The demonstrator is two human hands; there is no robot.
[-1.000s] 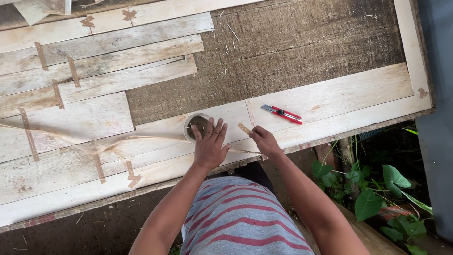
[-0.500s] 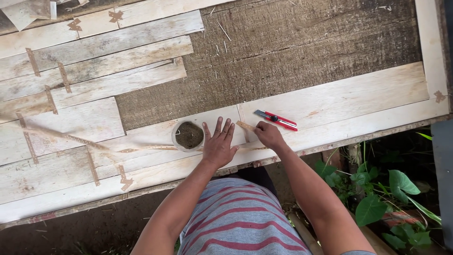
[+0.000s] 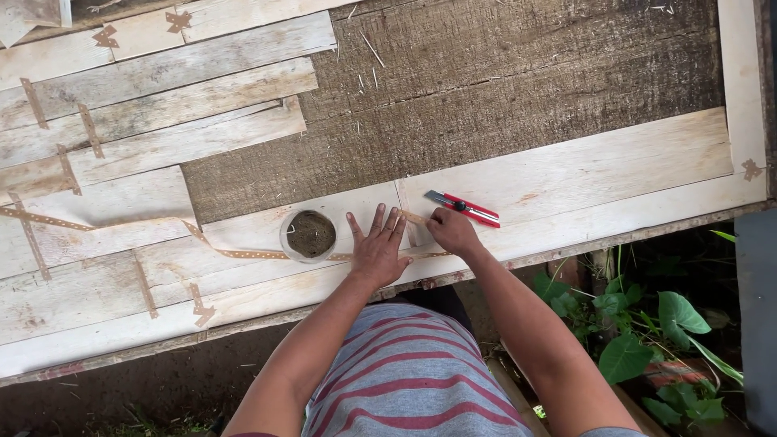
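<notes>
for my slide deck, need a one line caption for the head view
Left hand pressed flat on pale wood sheets, right hand smoothing tape beside a red knife.

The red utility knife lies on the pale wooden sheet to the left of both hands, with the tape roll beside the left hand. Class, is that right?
Not quite. In the head view the red utility knife lies right of both hands, just beyond the right hand. The tape roll does sit beside the left hand.
</notes>
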